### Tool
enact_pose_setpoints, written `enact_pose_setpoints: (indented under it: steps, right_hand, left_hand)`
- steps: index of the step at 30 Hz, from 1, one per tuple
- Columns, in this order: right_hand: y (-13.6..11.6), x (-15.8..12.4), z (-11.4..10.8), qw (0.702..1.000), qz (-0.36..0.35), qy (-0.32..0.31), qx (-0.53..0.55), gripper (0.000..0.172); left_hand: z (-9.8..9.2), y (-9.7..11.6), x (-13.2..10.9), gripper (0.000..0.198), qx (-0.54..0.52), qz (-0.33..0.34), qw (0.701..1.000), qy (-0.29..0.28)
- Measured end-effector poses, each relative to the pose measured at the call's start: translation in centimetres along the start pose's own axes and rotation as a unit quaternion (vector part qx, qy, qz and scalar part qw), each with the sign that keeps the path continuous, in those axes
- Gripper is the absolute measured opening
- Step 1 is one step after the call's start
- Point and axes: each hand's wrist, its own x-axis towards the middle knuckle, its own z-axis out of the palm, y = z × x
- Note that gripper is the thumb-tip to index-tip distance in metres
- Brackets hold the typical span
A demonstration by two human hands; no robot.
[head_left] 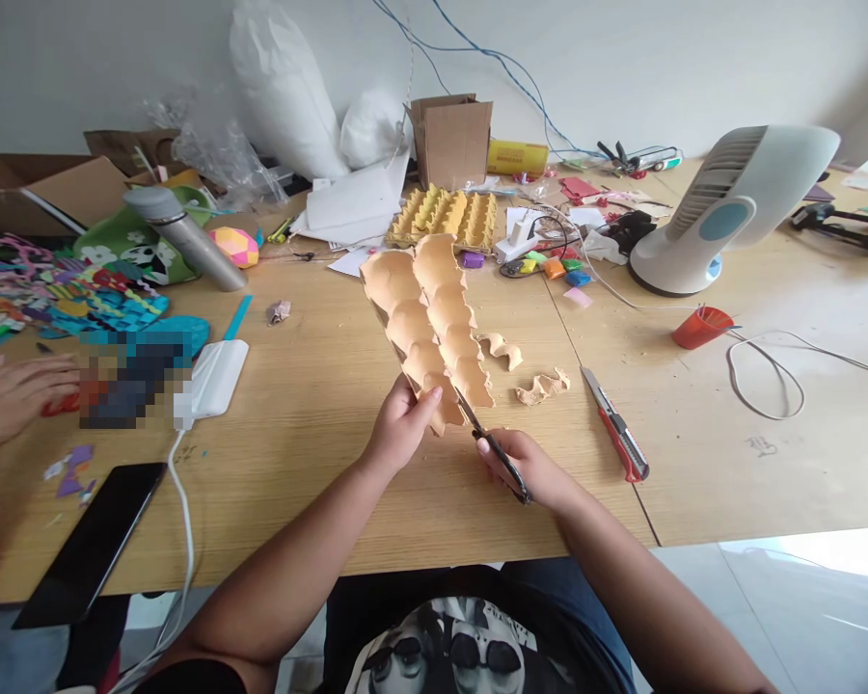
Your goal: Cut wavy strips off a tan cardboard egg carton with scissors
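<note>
My left hand grips the near end of a tan egg carton piece, thumb on top. Two rows of cups with ragged edges make up this piece, tilted up above the table. In my right hand is a pair of black-handled scissors, their blades at the near end of the carton, between its two rows. How far the blades are apart I cannot tell. Two torn carton scraps, one curled and one wavy, lie just right of the carton. Farther right rests a red utility knife.
A yellow egg tray and a cardboard box stand at the back. On the right are a white fan and a red cup. At left lie a phone, a white power adapter and another person's hand.
</note>
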Motion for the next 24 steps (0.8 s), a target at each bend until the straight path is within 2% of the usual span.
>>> enact_pose_setpoints:
  steps: [24]
  right_hand:
    - [0.66,0.43,0.97,0.999,-0.018,0.027,0.005,0.056]
  left_hand:
    - [-0.04,0.61,-0.24,0.03,0.011,0.023,0.999,0.02]
